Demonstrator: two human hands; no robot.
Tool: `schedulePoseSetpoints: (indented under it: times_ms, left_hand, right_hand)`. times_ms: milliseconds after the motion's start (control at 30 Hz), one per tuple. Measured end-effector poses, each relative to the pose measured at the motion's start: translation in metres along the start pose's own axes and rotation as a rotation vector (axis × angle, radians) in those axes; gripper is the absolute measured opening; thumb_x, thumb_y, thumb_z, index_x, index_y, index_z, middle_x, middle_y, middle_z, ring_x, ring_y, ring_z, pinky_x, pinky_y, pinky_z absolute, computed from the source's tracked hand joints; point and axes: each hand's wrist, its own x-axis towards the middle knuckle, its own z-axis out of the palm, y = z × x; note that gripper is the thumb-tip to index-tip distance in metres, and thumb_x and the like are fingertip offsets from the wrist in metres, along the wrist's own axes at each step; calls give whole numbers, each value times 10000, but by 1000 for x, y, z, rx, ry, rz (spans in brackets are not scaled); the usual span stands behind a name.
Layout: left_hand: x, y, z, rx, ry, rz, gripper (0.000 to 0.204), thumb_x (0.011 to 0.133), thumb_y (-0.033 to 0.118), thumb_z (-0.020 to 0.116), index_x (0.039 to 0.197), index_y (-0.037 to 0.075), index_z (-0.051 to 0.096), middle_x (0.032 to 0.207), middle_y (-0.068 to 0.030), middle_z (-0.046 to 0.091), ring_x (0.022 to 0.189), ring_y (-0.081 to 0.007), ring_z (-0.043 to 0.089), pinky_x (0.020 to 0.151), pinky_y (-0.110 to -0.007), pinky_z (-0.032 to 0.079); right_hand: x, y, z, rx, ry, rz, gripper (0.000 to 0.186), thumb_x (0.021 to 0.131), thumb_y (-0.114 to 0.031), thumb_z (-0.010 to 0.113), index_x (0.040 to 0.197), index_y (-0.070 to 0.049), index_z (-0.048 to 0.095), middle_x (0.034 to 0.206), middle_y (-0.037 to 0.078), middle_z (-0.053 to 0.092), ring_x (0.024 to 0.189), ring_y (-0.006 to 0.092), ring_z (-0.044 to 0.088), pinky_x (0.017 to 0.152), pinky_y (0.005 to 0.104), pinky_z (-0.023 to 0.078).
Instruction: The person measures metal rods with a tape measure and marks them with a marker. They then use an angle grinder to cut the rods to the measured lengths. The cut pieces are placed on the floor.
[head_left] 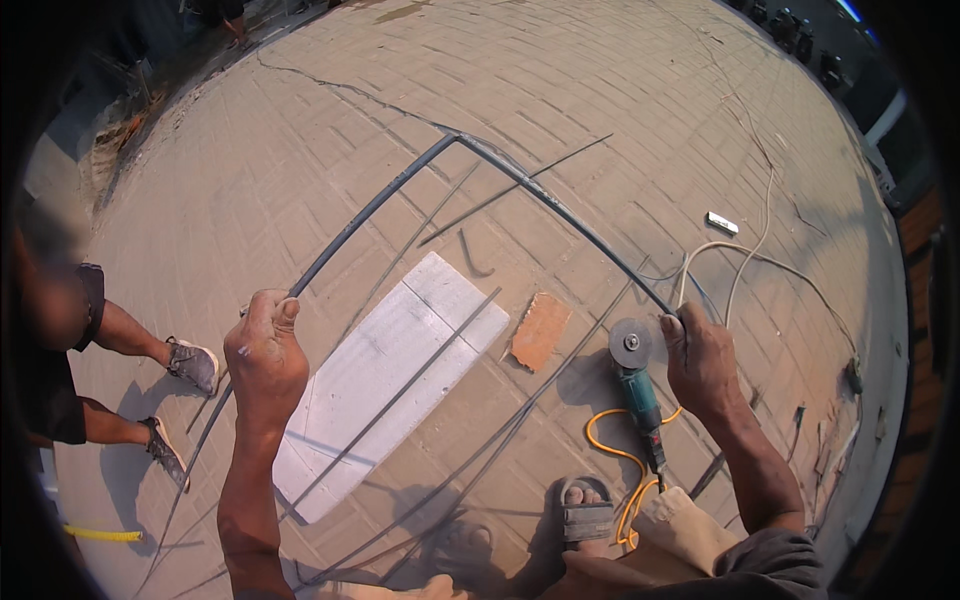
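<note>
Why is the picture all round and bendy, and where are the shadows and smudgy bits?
In the head view: the fisheye lens bends the paving lines toward the rim; bright light throws shadows beside the angle grinder and the other person; a smudgy blur hides part of that person at the left; the left hand, right hand and the bent bar they hold look fairly clear.

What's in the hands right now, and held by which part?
A bent dark bar: left hand grips its left leg, right hand its right leg.

The rod (395, 189) is blue-grey, the grinder (638, 392) green, the board (375, 370) white.
</note>
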Motion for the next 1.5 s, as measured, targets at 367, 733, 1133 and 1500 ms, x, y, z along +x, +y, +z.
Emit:
schedulePoseSetpoints:
  times_ms: [367,733,1133,1500]
  left_hand:
    - [-39,1,52,-156,-101,80,145,1005,164,622,936,39,595,673,-176,640,634,-390,657,556,-462,491]
    - [-96,-35,177,11,-391,-48,237,985,239,613,940,19,688,846,-170,686,906,-332,673,932,-496,396]
    - [-95,-42,184,85,-403,-23,199,959,227,650,903,72,763,1038,-123,637,1064,-296,636,1150,-587,233]
    - [-153,-39,9,-529,-842,-306,221,960,223,679,985,5,704,973,-128,688,886,-290,690,788,-396,522]
  right_hand:
    - [51,123,-54,-483,92,-359,217,979,-85,580,1186,-21,585,823,188,643,781,388,647,684,485,490]
    - [285,59,4,-493,139,-661,152,986,-117,545,1094,-45,623,1036,172,684,1030,343,664,818,455,518]
    - [295,-160,303,-287,-187,-736,186,911,-103,567,1019,-89,718,1008,135,750,939,363,726,749,464,578]
    - [201,-124,141,-122,-263,-893,192,945,-109,681,1107,-17,729,1044,138,749,944,258,733,792,386,583]
